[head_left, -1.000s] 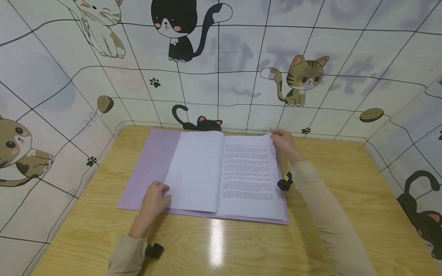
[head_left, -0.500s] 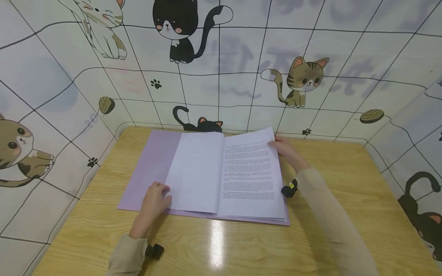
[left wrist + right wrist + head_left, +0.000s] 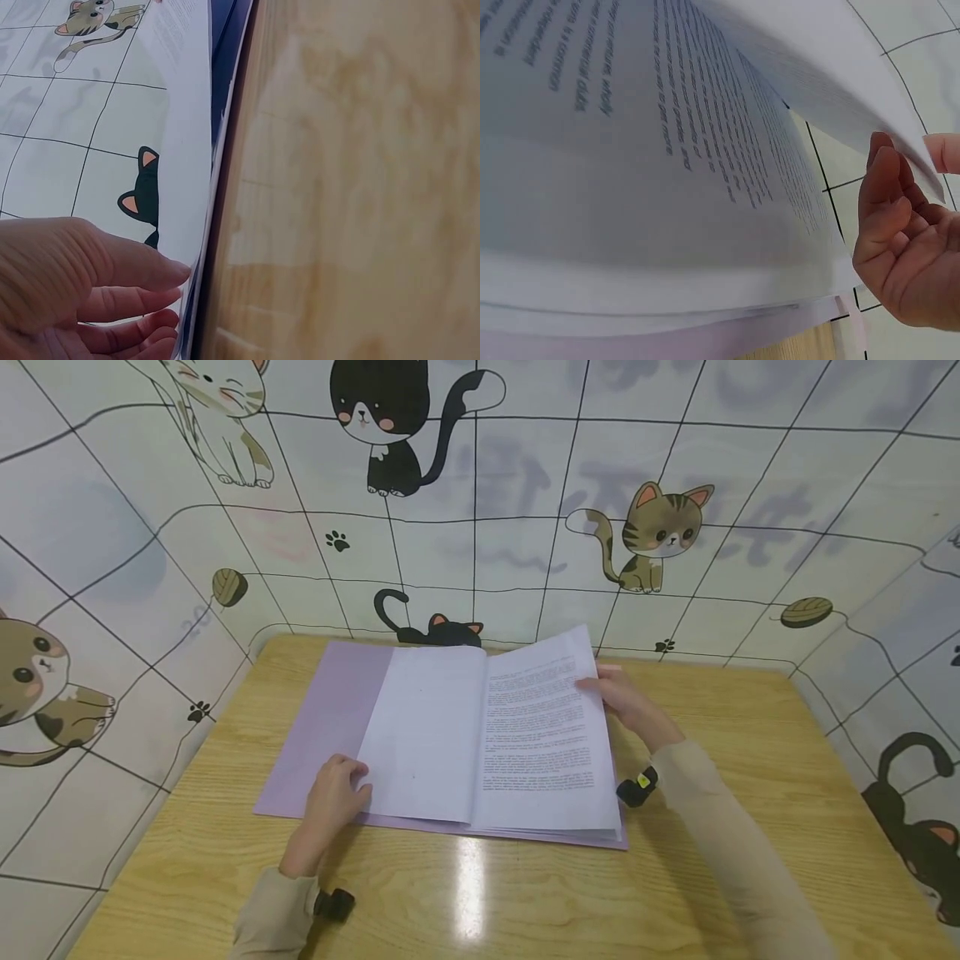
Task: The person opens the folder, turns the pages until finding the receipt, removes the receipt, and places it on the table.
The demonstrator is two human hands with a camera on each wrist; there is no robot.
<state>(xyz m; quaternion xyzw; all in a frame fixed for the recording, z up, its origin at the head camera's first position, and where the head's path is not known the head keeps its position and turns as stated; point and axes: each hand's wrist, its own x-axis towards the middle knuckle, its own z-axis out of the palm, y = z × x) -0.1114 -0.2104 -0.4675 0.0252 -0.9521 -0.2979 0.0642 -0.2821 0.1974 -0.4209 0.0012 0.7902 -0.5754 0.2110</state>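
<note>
An open booklet with a purple cover (image 3: 322, 718) lies on the table. Its left page (image 3: 423, 735) is mostly blank, while the lifted right page (image 3: 540, 814) carries printed text. My right hand (image 3: 633, 703) pinches this sheet at its outer edge, thumb on the near face and fingers behind. Seen from the right wrist, the sheet (image 3: 832, 82) arches up and another printed page (image 3: 652, 217) shows beneath. At the lower left of the booklet my left hand (image 3: 333, 797) rests with loosely bent fingers; in the left wrist view its thumb (image 3: 142, 262) touches the page edge.
The booklet lies on a wooden table (image 3: 555, 902) near its back edge. Behind and beside stand white wall panels (image 3: 517, 552) with grid lines and cartoon cats. Each wrist bears a small black camera, such as the right one (image 3: 637, 787).
My right hand has come down from the page's upper corner along its outer edge, toward the front and slightly right. The sheet's top corner has risen. The left hand has stayed in place.
</note>
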